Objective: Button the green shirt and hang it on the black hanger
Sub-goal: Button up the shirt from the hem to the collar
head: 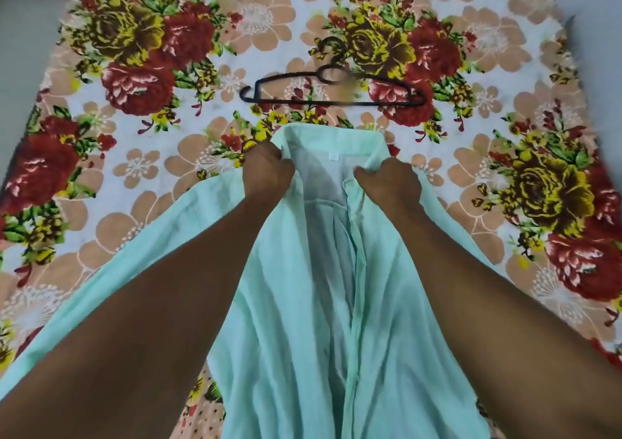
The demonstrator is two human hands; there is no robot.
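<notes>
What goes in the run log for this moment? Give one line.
stage: shirt held | left hand: gripping green shirt at collar | right hand: gripping collar | front: open | black hanger: on floral sheet, untouched

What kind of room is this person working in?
Probably a bedroom at home. A floral bedsheet covers a wide, soft surface like a bed, a black hanger lies on it, and both hands hold a green shirt by its collar.
</notes>
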